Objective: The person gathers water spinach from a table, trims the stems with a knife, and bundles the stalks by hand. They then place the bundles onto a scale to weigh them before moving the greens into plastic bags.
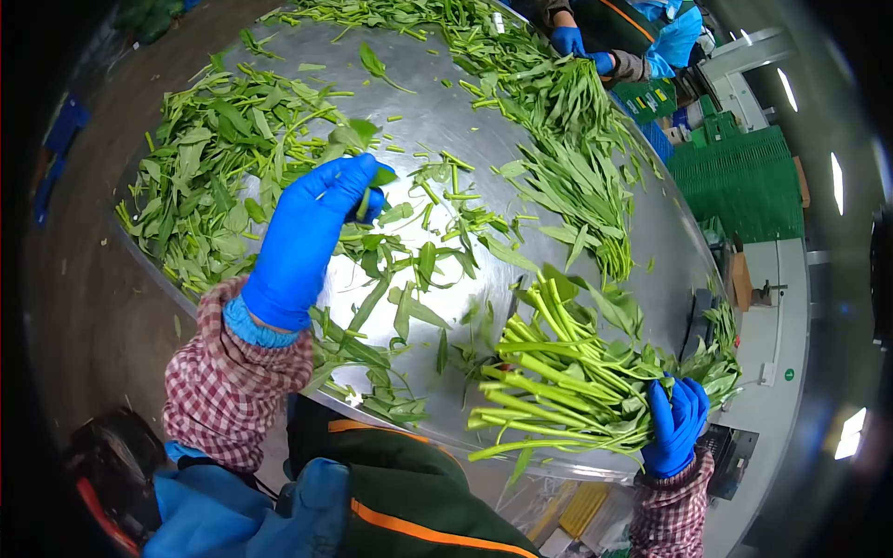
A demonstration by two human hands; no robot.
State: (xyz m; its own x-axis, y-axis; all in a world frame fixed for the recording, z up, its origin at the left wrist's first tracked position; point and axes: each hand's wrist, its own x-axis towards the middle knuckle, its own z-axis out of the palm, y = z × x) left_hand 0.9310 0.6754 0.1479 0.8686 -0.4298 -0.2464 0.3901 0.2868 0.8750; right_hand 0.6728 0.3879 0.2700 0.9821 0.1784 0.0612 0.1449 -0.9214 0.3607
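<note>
In a blue glove, my left hand (312,232) is raised over the metal table (465,121), its fingers pinched on a green leaf (365,135) that pokes out above and below them. My right hand (674,423), also gloved in blue, wraps round a bunch of leafy green stems (549,372) near the table's front edge. The cut stem ends point left, and the leaves spread behind and to the right of the fingers. Loose leaves and short stem pieces (446,209) lie between my two hands.
A large heap of greens (214,158) covers the table's left side. More bunches (581,186) run along the far right edge. A co-worker's gloved hands (581,51) hold greens at the top. Green crates (744,181) are stacked beyond the table.
</note>
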